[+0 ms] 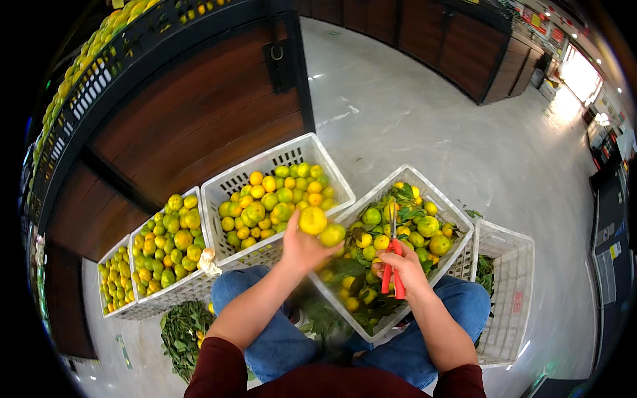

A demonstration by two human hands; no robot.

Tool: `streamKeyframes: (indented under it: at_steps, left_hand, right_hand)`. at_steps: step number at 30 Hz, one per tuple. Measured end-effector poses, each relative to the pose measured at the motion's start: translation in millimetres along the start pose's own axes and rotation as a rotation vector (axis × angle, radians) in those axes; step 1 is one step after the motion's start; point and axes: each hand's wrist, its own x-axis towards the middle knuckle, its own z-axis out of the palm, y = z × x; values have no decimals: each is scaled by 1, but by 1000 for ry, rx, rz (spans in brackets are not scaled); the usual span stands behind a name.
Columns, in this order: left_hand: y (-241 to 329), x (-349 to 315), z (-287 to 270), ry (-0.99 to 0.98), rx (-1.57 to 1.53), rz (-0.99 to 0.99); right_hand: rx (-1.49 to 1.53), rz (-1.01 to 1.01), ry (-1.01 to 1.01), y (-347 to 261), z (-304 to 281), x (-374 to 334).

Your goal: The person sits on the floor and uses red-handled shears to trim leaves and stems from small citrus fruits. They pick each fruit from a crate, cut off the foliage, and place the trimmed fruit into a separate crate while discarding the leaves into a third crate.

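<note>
My left hand [300, 249] is closed around two mandarins, a yellow-orange mandarin [312, 221] and a greener mandarin [332, 235]. It is slightly blurred, held between two crates. My right hand [408, 270] grips red-handled snips [393, 280], their blades pointing away from me. Below the snips, a white crate [461, 219] holds green and yellow mandarins mixed with leaves, some still on stems. Ahead and left, another white crate [330, 156] is heaped with leafless mandarins. Whether the blades are fully closed is hard to make out.
Two more mandarin crates line the left, one a white crate [199, 199]. At the right stands a white crate [511, 285] with some leaves inside. Cut leaves [182, 338] are piled on the floor by my left knee. A dark wooden display stand [199, 99] rises behind the crates.
</note>
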Motion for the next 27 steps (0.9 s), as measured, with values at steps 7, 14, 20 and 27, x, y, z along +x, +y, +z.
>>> streamKeyframes:
  at_steps: [7,14,20,27]
  left_hand:
    - [41,-1,-10,299,-98,472]
    - [75,-3,-44,569,-159,730]
    - [-6,34,-48,276,691,153]
    - [-129,74,-76,-261,2027,204]
  right_hand:
    - [12,4,30,-6,1,-4]
    - [85,-20,28,-16,-6,-12]
    - [353,-207,147,-46,-35,-12]
    - [503,-162,141,-43,-45,-9]
